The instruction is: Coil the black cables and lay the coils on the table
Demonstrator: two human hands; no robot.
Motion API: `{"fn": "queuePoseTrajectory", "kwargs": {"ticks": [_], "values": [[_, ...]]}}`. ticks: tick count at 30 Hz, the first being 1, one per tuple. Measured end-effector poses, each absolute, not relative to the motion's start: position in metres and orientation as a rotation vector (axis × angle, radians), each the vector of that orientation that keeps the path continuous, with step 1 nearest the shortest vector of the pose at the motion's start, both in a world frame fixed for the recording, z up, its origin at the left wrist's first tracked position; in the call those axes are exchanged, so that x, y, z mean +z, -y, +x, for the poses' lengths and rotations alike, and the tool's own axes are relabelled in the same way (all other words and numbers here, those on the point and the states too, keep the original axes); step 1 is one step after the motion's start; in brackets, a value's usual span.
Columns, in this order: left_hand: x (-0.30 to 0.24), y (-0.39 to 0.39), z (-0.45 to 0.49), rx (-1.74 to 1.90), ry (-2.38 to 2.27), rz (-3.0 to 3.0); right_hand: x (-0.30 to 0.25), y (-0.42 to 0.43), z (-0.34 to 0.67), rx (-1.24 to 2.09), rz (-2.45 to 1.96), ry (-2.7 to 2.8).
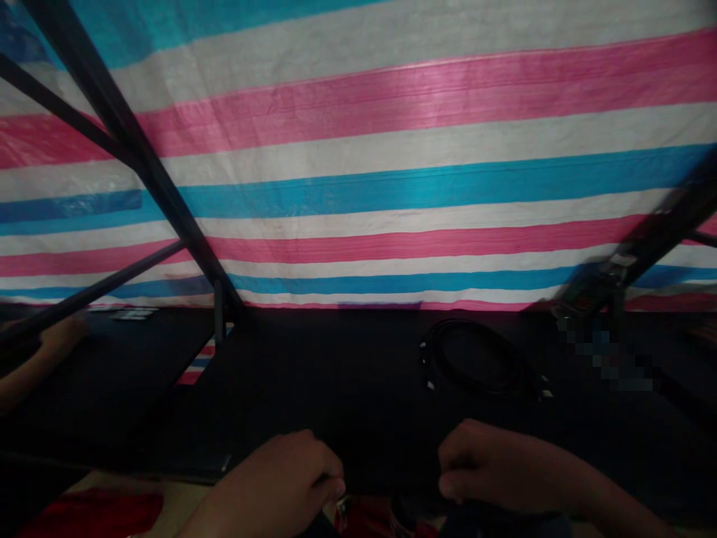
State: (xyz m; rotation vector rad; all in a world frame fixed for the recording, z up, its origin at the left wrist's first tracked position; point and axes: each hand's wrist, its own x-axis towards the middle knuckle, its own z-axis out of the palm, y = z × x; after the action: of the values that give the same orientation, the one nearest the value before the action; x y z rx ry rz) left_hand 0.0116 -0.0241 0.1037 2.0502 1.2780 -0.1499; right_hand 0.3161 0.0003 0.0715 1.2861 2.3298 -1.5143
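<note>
Cable (516, 371): coiled on the table (336, 366), beyond our right hand (482, 463), touching neither hand. We judge it light, springy and hardly fragile; best pinched across all loops on the near side. Black, loosely round, small pale spots at both sides; too dim to identify. Our right hand and left hand (296, 474) are curled, fingers drawn in, nothing seen gripped. Behind: striped sheet (392, 190).

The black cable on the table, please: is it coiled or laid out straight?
Coiled. The black cable lies in a rounded loop on the dark table, beyond the right hand.
</note>
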Motion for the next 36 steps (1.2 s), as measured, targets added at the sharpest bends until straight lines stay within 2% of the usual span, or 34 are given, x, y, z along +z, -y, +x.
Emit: {"fn": "queuePoseTrajectory", "kwargs": {"ticks": [2,8,17,23,28,32,34,36], "values": [[0.110,0.021,0.019,-0.135,-1.273,2.078,0.074,-0.001,0.309,-1.556,1.265,-2.355],[0.119,0.016,0.000,-0.010,-1.340,1.970,0.096,-0.002,0.319,-1.293,1.479,-2.367],[0.085,0.025,0.026,-0.176,-1.534,2.096,0.094,-0.002,0.314,-1.038,1.478,-2.380],[0.111,0.000,-0.015,-0.108,-1.330,2.005,0.082,-0.013,0.339,-1.298,1.540,-2.313],[0.120,-0.034,-0.068,0.301,-1.325,1.837,0.084,-0.035,0.367,-1.353,1.720,-2.451],[0.098,-0.044,-0.114,0.934,-1.437,1.468,0.093,-0.053,0.392,-1.371,1.911,-2.472],[0.089,-0.043,-0.128,1.331,-1.345,1.198,0.093,-0.055,0.402,-1.559,2.080,-2.412],[0.082,-0.039,-0.124,1.600,-1.202,0.903,0.089,-0.049,0.402,-1.904,2.209,-2.301]]}}
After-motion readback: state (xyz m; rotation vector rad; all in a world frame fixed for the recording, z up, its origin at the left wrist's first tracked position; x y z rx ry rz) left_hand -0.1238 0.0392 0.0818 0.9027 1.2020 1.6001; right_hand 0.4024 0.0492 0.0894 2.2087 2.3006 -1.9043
